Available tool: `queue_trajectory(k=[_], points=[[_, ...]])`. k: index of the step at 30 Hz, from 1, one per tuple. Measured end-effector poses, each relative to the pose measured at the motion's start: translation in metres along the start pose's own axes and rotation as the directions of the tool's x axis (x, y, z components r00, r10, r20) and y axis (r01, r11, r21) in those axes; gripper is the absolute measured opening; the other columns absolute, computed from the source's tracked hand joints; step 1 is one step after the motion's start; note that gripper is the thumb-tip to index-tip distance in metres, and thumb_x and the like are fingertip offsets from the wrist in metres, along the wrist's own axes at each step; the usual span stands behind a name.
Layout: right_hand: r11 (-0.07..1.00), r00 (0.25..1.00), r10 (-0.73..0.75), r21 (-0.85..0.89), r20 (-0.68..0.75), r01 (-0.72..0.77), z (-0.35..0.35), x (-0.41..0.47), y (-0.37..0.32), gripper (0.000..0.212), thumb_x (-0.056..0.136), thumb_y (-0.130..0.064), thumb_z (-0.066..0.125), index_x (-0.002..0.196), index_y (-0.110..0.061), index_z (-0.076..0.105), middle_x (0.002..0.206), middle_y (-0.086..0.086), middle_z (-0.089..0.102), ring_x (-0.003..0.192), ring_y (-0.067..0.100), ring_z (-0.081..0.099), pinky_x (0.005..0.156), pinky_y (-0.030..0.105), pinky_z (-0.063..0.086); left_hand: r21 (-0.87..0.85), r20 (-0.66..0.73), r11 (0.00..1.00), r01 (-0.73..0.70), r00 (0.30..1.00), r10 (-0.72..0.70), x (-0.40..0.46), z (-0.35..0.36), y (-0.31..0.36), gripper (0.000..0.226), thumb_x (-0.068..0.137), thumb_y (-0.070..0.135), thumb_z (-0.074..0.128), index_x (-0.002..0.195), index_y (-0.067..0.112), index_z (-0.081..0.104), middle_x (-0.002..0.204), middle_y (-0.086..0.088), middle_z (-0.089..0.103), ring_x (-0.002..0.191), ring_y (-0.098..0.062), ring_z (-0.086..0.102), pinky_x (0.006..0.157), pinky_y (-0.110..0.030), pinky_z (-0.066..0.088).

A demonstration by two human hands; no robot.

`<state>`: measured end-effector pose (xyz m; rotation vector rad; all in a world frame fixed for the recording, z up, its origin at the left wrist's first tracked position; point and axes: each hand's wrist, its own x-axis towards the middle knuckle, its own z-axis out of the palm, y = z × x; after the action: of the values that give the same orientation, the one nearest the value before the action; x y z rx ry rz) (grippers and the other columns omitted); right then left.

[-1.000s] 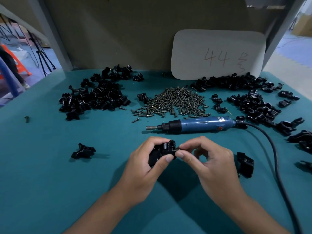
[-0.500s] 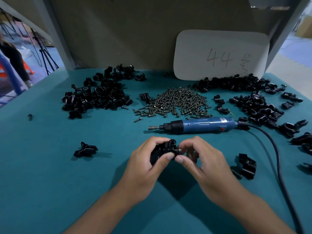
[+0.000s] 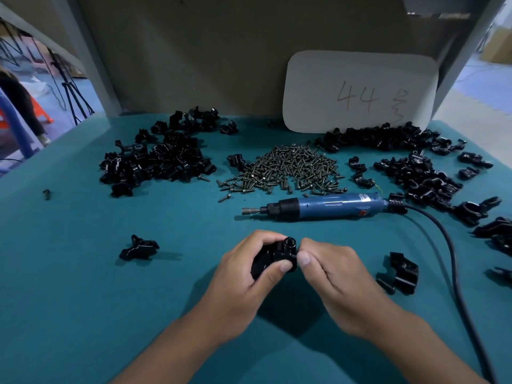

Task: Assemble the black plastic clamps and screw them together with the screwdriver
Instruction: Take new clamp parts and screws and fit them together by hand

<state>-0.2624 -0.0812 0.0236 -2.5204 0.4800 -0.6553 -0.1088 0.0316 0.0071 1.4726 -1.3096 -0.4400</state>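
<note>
You're holding the clamp [image 3: 277, 256] just below frame centre, off the teal table [image 3: 83, 300]. Your left hand [image 3: 249, 275] is gripping its body, thumb and fingers curled round it. Your right hand [image 3: 329, 270] is pinching at its right end with thumb and forefinger; I can't tell whether a screw is sitting between those fingertips. The hands are together, nearly touching across the part.

What matters for the next move is the screwdriver [image 3: 321, 207]. It's lying straight above the clamp in frame, near but not touching, long axis running left-right. The bit is pointing left, and the cord [image 3: 454, 259] is trailing off right and down. The blue grip is sitting up and right of your right hand, so that hand looks nearer.

The screw pile [image 3: 285, 170] is lying beyond the driver, with loose clamp parts [image 3: 158, 162] piled at upper left and upper right.
</note>
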Motion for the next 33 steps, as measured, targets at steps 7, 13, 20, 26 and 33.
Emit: queue_trajectory(k=[7, 13, 20, 26, 33], points=[[0.999, 0.999, 0.05, 0.0, 0.022, -0.05, -0.0041, -0.0026, 0.0036, 0.034, 0.102, -0.062, 0.023, 0.082, -0.037, 0.037, 0.073, -0.015, 0.047, 0.068, 0.016, 0.047, 0.057, 0.031, 0.034, 0.004, -0.001, 0.999, 0.035, 0.999, -0.035, 0.001, -0.0009, -0.0021, 0.029, 0.092, 0.053, 0.058, 0.115, 0.034, 0.06, 0.107, 0.019, 0.066, 0.103, -0.01, 0.064, 0.085, -0.021, 0.048], [0.998, 1.0, 0.021, -0.054, 0.023, -0.02, -0.0049, -0.0018, 0.0034, 0.03, 0.102, -0.059, 0.023, 0.084, -0.038, 0.036, 0.08, -0.017, 0.045, 0.073, 0.009, 0.046, 0.061, 0.028, 0.036, 0.013, 0.023, 0.998, 0.056, 0.998, -0.057, 0.0, -0.001, -0.0012, 0.031, 0.092, 0.054, 0.056, 0.114, 0.033, 0.06, 0.105, 0.019, 0.065, 0.1, -0.009, 0.063, 0.081, -0.019, 0.047], [0.996, 0.996, 0.084, 0.019, -0.035, -0.084, -0.0041, -0.0038, 0.0011, 0.048, 0.1, -0.068, 0.02, 0.08, -0.033, 0.045, 0.072, -0.009, 0.052, 0.066, 0.017, 0.051, 0.057, 0.041, 0.041, 0.027, 0.02, 0.999, 0.039, 0.999, -0.039, 0.001, -0.0001, 0.0005, 0.026, 0.094, 0.045, 0.06, 0.115, 0.028, 0.061, 0.103, 0.016, 0.066, 0.099, -0.011, 0.063, 0.08, -0.017, 0.046], [0.999, 0.999, 0.038, -0.035, -0.037, -0.039, -0.0023, -0.0018, 0.0026, 0.035, 0.103, -0.058, 0.026, 0.082, -0.035, 0.042, 0.076, -0.014, 0.049, 0.069, 0.011, 0.05, 0.058, 0.035, 0.04, 0.042, 0.028, 0.999, 0.029, 0.999, -0.03, -0.0002, 0.0012, -0.0001, 0.023, 0.096, 0.045, 0.06, 0.115, 0.031, 0.06, 0.104, 0.018, 0.065, 0.099, -0.009, 0.063, 0.079, -0.014, 0.044], [0.998, 0.998, 0.057, 0.011, -0.02, -0.057, -0.0031, -0.0045, 0.0078, 0.022, 0.099, -0.063, 0.034, 0.095, -0.043, 0.042, 0.087, -0.018, 0.052, 0.08, 0.01, 0.054, 0.064, 0.029, 0.043, 0.012, -0.023, 0.998, 0.06, 0.998, -0.06, 0.0011, -0.0018, -0.0021, 0.032, 0.091, 0.055, 0.056, 0.115, 0.034, 0.06, 0.107, 0.019, 0.066, 0.103, -0.009, 0.064, 0.083, -0.019, 0.048]])
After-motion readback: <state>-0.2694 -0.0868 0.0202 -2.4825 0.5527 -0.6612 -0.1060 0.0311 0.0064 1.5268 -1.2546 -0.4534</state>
